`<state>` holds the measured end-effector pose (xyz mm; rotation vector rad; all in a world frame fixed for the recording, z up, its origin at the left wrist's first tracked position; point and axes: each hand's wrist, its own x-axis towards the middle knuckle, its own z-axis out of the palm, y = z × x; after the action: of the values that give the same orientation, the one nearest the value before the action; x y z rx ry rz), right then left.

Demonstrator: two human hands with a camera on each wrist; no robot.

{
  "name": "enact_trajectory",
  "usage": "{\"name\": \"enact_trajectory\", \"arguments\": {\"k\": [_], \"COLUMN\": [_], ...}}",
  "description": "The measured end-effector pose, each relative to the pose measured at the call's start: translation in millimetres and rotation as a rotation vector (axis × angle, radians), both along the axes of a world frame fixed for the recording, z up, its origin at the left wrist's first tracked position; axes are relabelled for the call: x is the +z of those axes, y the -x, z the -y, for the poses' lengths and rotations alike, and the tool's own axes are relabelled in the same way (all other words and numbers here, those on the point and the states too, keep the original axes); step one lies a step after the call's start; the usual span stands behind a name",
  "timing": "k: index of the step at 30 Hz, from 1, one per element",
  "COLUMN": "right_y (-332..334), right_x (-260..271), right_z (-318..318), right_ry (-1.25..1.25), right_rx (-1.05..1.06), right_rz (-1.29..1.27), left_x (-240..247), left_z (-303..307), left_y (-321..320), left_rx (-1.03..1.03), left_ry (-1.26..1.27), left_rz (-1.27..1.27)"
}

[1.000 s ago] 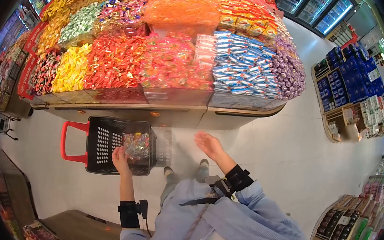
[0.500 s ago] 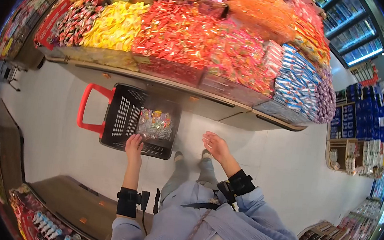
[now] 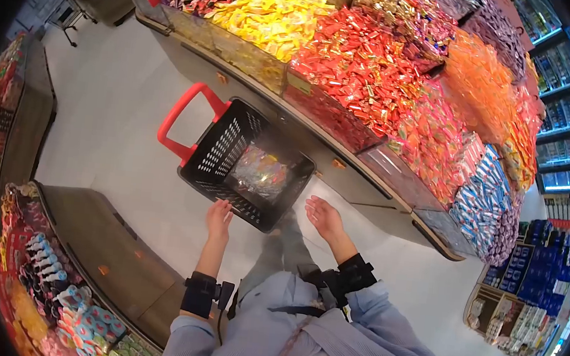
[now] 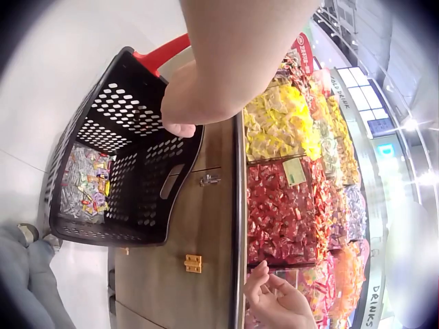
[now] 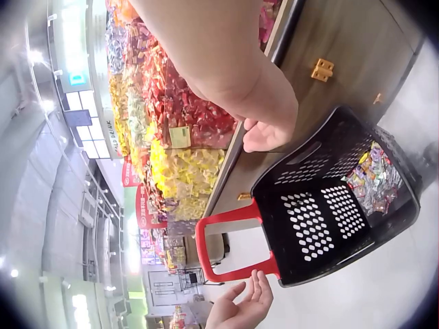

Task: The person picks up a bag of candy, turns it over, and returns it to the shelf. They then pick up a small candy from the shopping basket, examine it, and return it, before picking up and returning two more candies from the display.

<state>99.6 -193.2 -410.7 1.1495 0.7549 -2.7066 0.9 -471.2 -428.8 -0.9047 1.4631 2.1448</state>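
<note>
A black shopping basket (image 3: 207, 170) with a red handle (image 3: 180, 116) stands on the floor in front of the person, with wrapped sweets (image 3: 261, 171) in a clear bag-like heap at its bottom. My left hand (image 3: 219, 218) hovers over its near side, fingers relaxed and nothing in them. To the basket's right my right hand (image 3: 324, 217) is held out, also empty, with loosely bent fingers. In the left wrist view the left hand (image 4: 188, 103) overlaps the basket's upper edge. The right wrist view has the right hand (image 5: 271, 130) beside the candy counter (image 5: 236, 147).
Red sweets (image 3: 361, 68), yellow sweets (image 3: 273, 15) and other wrapped candies fill clear bins on the counter ahead. A second counter (image 3: 114, 244) curves behind on the left. Lit drink fridges (image 3: 569, 144) and blue packs (image 3: 537, 271) stand at the right.
The head view has turned left, so the counter swings rightward and tilts, and the basket shifts towards the middle. Both hands stay raised and empty, a little closer together.
</note>
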Motion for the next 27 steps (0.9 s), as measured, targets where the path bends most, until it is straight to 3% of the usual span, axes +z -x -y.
{"name": "enact_trajectory", "arguments": {"k": [9,19,27], "right_y": [36.1,45.6,46.1], "right_x": [-39.0,-95.4,-140.8], "right_z": [-29.9,-77.3,-75.8], "right_ry": [0.008,0.057,0.063], "right_rx": [0.122,0.149,0.177], "right_rz": [0.115,0.191,0.311], "left_x": [-5.5,-53.0,-88.4], "left_z": [-1.3,-70.0,-107.9], "left_y": [0.6,-5.7,-3.3], "left_rx": [0.055,0.009,0.026], "left_ry": [0.134,0.16,0.143], "left_rz": [-0.007,0.119,0.201]}}
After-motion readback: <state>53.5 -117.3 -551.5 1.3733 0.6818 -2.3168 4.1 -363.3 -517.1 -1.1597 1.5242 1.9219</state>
